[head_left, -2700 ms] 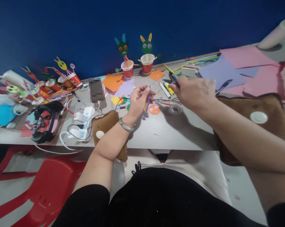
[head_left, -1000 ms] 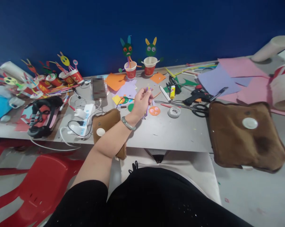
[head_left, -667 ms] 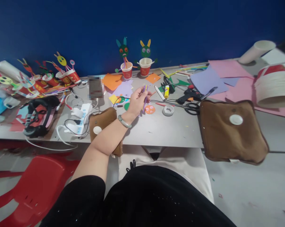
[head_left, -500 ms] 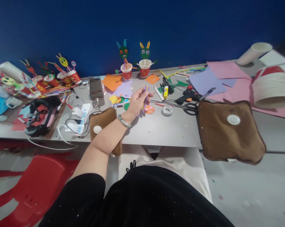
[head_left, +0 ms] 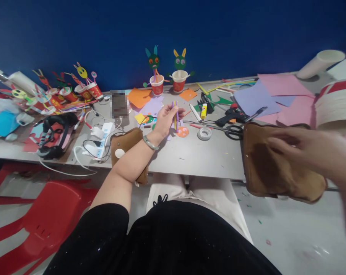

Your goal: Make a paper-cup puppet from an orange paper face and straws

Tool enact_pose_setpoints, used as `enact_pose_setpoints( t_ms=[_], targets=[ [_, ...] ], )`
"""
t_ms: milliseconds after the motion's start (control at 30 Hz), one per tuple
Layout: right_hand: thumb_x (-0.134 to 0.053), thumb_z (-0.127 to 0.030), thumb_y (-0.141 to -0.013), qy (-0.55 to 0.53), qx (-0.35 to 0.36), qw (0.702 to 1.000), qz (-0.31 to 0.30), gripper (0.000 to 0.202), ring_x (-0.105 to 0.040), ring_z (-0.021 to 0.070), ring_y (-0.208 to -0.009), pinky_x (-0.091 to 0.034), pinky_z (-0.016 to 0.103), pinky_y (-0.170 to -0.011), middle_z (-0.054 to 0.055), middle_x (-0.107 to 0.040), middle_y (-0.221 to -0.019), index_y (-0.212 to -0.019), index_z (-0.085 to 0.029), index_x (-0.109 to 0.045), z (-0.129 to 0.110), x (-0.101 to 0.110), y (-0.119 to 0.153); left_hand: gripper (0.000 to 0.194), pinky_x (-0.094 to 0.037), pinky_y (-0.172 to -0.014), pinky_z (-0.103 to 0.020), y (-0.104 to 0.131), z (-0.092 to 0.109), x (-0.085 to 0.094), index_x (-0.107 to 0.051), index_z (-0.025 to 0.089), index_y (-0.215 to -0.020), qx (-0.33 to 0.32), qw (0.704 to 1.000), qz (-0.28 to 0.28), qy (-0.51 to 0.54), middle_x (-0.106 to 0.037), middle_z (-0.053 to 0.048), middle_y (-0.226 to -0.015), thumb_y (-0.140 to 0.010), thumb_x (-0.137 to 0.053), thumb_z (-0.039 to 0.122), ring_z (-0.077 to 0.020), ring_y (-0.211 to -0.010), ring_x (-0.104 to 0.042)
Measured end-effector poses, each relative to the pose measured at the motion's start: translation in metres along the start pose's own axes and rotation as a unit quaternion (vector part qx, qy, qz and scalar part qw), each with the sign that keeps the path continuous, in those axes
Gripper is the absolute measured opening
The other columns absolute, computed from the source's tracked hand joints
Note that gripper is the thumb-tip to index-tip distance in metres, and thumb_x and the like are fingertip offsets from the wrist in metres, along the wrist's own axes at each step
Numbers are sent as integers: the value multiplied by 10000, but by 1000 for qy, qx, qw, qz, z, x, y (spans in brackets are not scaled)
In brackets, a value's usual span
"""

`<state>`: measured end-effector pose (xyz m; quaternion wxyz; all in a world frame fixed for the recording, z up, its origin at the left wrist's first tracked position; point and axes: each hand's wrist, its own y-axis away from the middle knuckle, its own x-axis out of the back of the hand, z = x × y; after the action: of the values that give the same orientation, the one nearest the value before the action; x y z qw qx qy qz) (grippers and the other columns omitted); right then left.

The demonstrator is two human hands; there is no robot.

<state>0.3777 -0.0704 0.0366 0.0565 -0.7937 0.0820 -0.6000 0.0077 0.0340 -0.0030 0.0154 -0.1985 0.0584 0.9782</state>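
Observation:
My left hand (head_left: 167, 119) is closed around several thin purple and yellow strips (head_left: 175, 114), held above the table. Just below them lies an orange paper circle (head_left: 182, 131) with pink spots. At the right, my right hand (head_left: 301, 147) hovers over a brown pouch-like cushion (head_left: 259, 164), blurred by motion. Its thumb and fingers look apart, and I see nothing between them. Beyond my left hand stand two red paper cups (head_left: 157, 88) with green rabbit-eared paper heads (head_left: 154, 60). A roll of tape (head_left: 204, 133), a glue stick (head_left: 203, 111) and black scissors (head_left: 234, 132) lie between my hands.
Pink paper sheets (head_left: 284, 86) and a stack of white cups (head_left: 336, 110) are at the right. On the left are a power strip (head_left: 105, 137), a black headset (head_left: 56, 135) and more decorated cups (head_left: 94, 91). A red chair (head_left: 52, 214) stands below the table edge.
My right hand has come into view from the right, over the brown cushion. My left hand still holds the strips, now more upright. The view has shifted slightly.

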Motion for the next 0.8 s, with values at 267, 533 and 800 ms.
enact_pose_setpoints(
  t_ms=[267, 533, 800],
  targets=[
    [-658, -489, -956, -224, 172, 950, -137, 312, -755, 264, -766, -571, 392, -756, 107, -850, -915, -994, -222, -813, -119, -62, -48, 196, -490, -773, -206, 5, -6, 8, -725, 170, -808, -57, 994, -35, -85, -672, 39, -759, -980, -817, 193, -70, -719, -591],
    [-727, -399, -933, -274, 168, 932, -167, 295, -705, 208, -706, -550, 336, -706, 84, -834, -886, -1093, -183, -849, -146, -84, -88, 368, -387, -619, -224, 9, -12, 11, -767, 178, -809, -67, 992, -79, -72, -631, 33, -708, -814, -948, 499, -70, -638, -486],
    [-825, -449, -847, -413, 76, 885, -203, 356, -666, 198, -652, -500, 315, -588, 82, -806, -883, -1084, -190, -763, -170, -111, -60, 441, -480, -636, -268, 15, -17, 4, -780, 187, -848, -27, 988, -153, -14, -675, 13, -760, -711, -997, 545, -102, -661, -581]
  ],
)
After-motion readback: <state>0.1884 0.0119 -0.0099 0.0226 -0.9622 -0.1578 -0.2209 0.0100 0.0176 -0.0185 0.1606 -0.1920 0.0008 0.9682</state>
